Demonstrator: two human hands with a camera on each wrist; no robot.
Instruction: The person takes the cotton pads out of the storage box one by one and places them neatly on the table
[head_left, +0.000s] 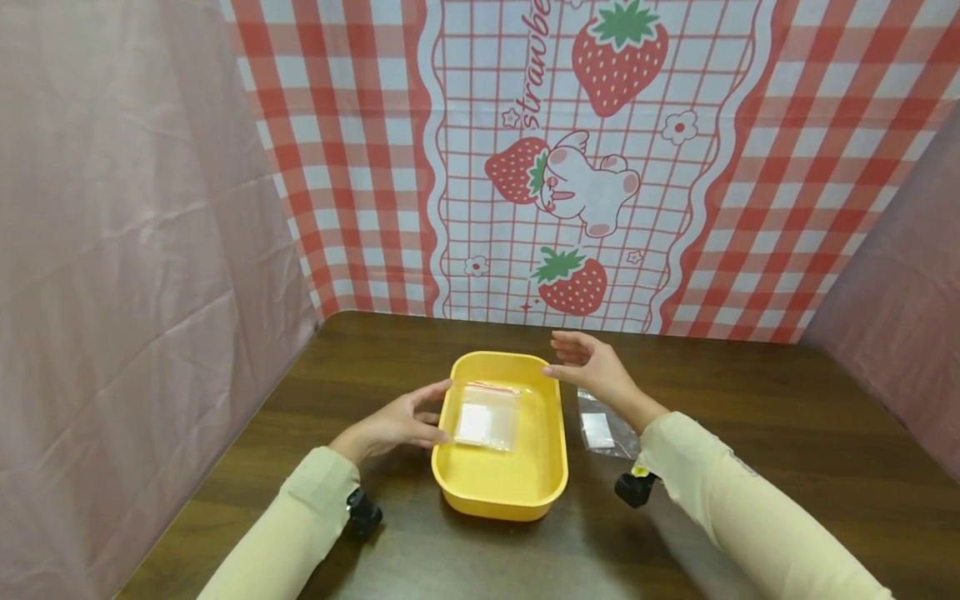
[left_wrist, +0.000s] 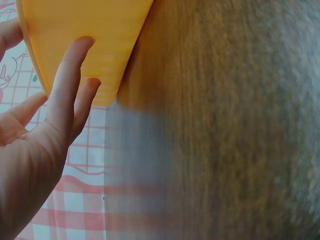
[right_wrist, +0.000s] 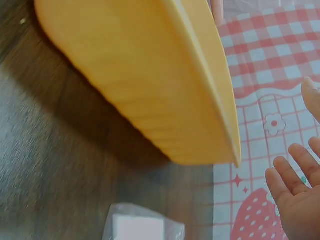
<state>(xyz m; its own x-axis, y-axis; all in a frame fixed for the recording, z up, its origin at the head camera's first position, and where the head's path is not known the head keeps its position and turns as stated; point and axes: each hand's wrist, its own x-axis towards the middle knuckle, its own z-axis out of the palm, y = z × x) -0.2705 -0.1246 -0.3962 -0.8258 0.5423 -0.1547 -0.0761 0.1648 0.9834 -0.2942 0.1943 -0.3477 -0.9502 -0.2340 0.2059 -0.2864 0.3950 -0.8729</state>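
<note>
A yellow plastic bin point(head_left: 501, 487) with rounded corners stands on the table, with a small clear zip bag point(head_left: 498, 417) holding a white square flat on its floor. At its left side, my left hand point(head_left: 393, 425) has its fingers spread, the tips right at the rim and outer wall. From the left wrist view, two fingers point(left_wrist: 65, 85) lie along the yellow wall, while the thumb reaches the rim. Off the far right corner my right hand point(head_left: 596, 371) is raised, fingers loosely extended, holding nothing; the right wrist view has it apart from the bin.
Right of the bin, partly under the right forearm, a second clear bag point(head_left: 600, 429) with a white square lies on the dark wooden table point(head_left: 720, 400). A strawberry-print cloth point(head_left: 562, 192) hangs at the back, with pink fabric point(head_left: 135, 250) at the left.
</note>
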